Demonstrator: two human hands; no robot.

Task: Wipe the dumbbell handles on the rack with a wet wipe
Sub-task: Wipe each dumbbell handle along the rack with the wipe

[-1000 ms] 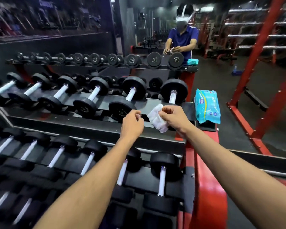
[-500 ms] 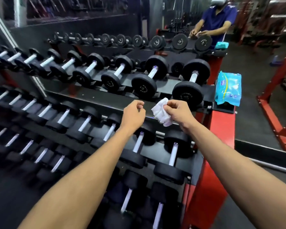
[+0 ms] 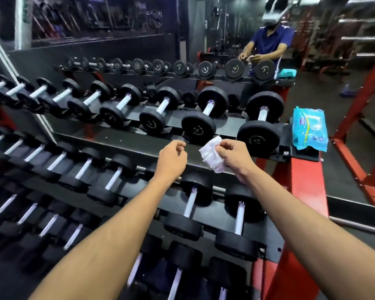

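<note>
1. Both hands are out in front of the rack (image 3: 121, 146), level with the front rail of its top shelf, and they sit a little apart from each other.
2. The right hand (image 3: 233, 158) has a crumpled white wet wipe (image 3: 211, 155) pinched between thumb and fingers; the wipe bunches out to the left of the knuckles and hangs below them.
3. The left hand (image 3: 171, 158) is curled into a loose fist with nothing in it, just beside the wipe but not touching it.
4. The wipe is held in the air, clear of every dumbbell handle.
5. Just behind the hands on the top shelf sit the two biggest dumbbells: one (image 3: 206, 114) left of the wipe, one (image 3: 261, 122) at the right end of the row, both with pale handles.
6. Further dumbbells run off to the left along that shelf, and more fill the lower shelves under the forearms.
7. A blue pack of wipes (image 3: 310, 128) lies on the rack's right end, next to the end dumbbell.
8. A mirror (image 3: 236, 40) behind the rack shows the person in a blue shirt.
</note>
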